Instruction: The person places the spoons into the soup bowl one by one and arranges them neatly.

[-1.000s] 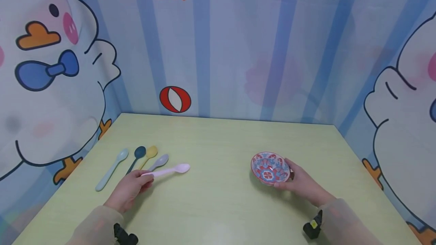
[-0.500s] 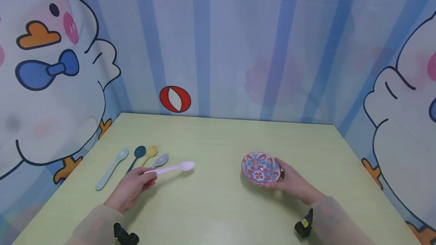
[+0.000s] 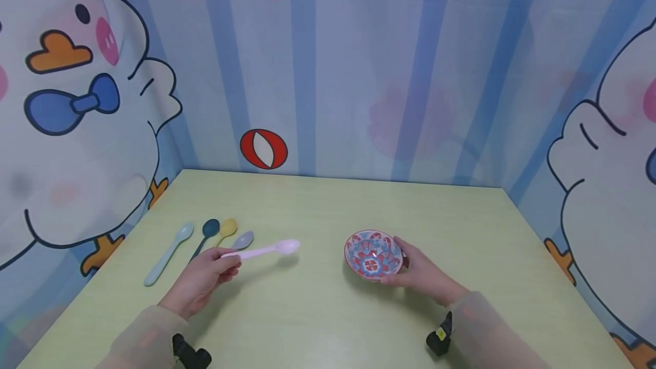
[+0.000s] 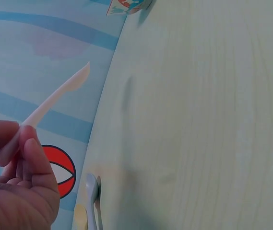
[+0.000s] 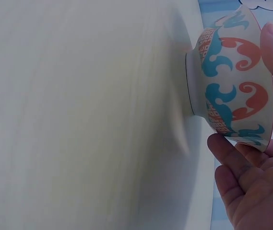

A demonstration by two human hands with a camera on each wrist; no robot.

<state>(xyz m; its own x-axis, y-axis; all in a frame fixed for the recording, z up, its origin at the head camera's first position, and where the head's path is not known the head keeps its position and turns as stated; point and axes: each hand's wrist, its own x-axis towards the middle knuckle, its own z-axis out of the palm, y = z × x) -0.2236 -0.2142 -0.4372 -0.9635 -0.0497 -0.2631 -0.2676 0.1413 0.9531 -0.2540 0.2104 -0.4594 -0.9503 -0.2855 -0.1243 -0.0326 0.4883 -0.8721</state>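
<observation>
My left hand [image 3: 205, 278] pinches a pale pink spoon [image 3: 266, 250] by its handle, the bowl end pointing right and raised over the table. In the left wrist view the thumb and fingers close round the handle of the spoon [image 4: 54, 98], and its shadow falls on the tabletop. My right hand [image 3: 422, 272] grips a small bowl [image 3: 373, 255] with a red and blue pattern by its right side. From the right wrist, the bowl [image 5: 237, 79] shows its patterned outside and white foot, held just above the table, thumb on one side and fingertips on the other.
Left of and behind my left hand lie a light blue spoon [image 3: 169, 255], a dark teal spoon [image 3: 209, 231], a yellow spoon [image 3: 228, 228] and a lavender spoon [image 3: 243, 240]. The pale table [image 3: 328, 323] ends at a duck-printed cloth backdrop [image 3: 338, 73] on three sides.
My right hand has carried the bowl left, closer to the pink spoon. My left hand has moved slightly right and lifted the spoon a little.
</observation>
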